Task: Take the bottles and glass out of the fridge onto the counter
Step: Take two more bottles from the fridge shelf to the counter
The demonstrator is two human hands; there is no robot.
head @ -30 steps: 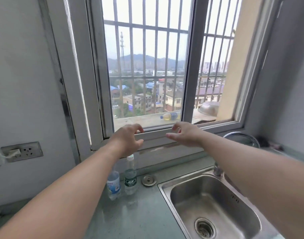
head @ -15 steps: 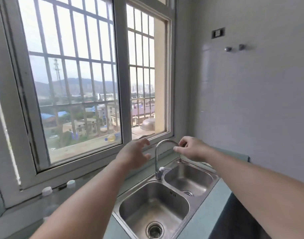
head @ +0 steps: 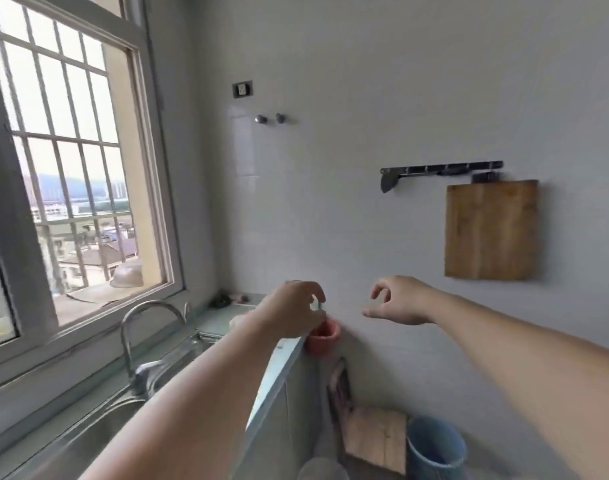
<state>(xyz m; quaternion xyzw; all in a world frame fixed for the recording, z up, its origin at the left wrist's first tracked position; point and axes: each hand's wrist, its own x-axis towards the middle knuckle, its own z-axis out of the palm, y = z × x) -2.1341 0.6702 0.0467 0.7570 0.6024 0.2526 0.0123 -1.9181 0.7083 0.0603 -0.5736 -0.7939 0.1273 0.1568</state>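
No fridge, bottle or glass is in view now. My left hand (head: 292,311) hangs in the air over the right end of the green counter (head: 220,322), fingers loosely curled and holding nothing. My right hand (head: 401,299) floats in front of the white tiled wall, fingers apart and empty. Both forearms stretch out from the bottom of the view.
A steel sink (head: 99,431) with a curved tap (head: 147,327) sits under the barred window (head: 71,168). A pink cup (head: 322,339) hangs at the counter's end. A wooden board (head: 490,230) hangs under a black hook rail (head: 441,169). A blue bucket (head: 434,448) and wooden stool (head: 375,438) stand on the floor.
My view has swung right, from the window and the two bottles on the counter to the side wall. The bottles have left the view. Both hands stay raised and empty.
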